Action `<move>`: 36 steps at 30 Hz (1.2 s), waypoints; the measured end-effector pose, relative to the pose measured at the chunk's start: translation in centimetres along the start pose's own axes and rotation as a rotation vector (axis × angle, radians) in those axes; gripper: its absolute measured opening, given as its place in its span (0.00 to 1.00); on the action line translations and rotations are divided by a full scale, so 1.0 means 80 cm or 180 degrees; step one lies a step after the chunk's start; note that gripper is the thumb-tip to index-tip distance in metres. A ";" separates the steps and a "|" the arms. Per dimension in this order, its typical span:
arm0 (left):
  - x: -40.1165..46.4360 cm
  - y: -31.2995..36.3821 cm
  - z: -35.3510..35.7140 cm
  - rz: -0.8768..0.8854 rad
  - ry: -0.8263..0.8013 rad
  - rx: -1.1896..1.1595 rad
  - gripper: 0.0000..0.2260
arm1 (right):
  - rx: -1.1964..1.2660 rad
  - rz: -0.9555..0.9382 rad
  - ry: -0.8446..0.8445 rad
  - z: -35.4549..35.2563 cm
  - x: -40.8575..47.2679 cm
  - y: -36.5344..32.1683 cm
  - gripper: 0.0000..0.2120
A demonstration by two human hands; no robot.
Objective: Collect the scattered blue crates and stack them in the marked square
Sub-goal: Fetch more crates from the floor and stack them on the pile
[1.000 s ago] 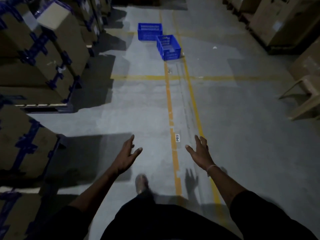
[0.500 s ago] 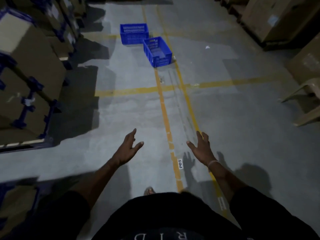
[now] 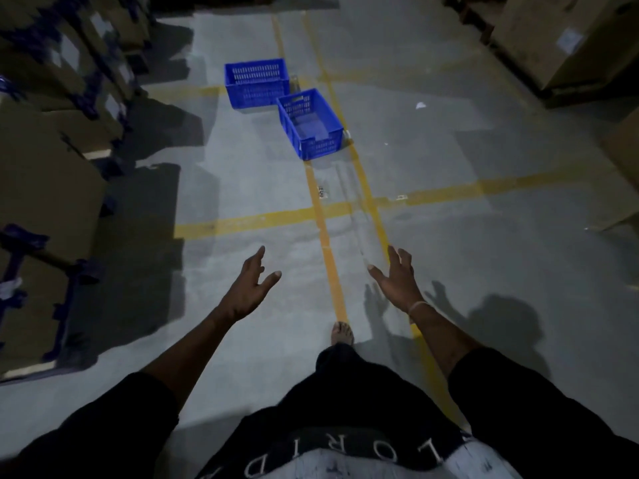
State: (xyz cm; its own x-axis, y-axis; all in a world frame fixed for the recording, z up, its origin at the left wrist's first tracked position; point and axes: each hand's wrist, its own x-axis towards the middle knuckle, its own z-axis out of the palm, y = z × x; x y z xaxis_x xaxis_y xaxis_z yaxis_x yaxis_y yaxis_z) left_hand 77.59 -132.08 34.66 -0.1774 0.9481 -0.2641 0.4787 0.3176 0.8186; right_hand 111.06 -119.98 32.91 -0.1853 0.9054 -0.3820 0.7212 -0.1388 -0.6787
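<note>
right, both arms out in front of me over the grey floor, my left hand and right hand spread wide, fingers loose, holding nothing. ahead sit two blue crates: the near crate upright on the yellow lines, the far crate just behind, corners maybe touching, hard to tell in this dim light. cardboard boxes line my left.

One camera sits on my head, wide-angle, looking forward and down along the warehouse floor. My chest and both forearms fill the near bottom edge; the two blue crates lie well ahead, high in the frame. No second view overlaps.
</note>
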 end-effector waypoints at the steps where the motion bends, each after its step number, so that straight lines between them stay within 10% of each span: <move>1: 0.029 0.009 -0.009 -0.0037 0.0023 -0.0023 0.36 | 0.0002 0.0013 -0.0012 -0.010 0.033 -0.015 0.40; 21: 0.590 0.026 -0.238 -0.0101 0.0322 -0.0209 0.35 | -0.0166 -0.0154 0.0025 -0.053 0.612 -0.303 0.40; 36: 1.045 0.049 -0.492 0.0152 -0.0420 0.0475 0.37 | 0.0490 0.0480 0.0573 -0.003 0.937 -0.521 0.40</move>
State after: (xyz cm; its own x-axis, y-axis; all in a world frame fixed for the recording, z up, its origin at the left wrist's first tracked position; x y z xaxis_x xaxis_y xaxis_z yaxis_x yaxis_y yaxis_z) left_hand 30.83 -52.34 35.86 -0.0418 0.9532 -0.2994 0.6078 0.2621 0.7496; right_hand 67.29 -46.28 32.68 0.0480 0.9246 -0.3778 0.6192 -0.3243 -0.7151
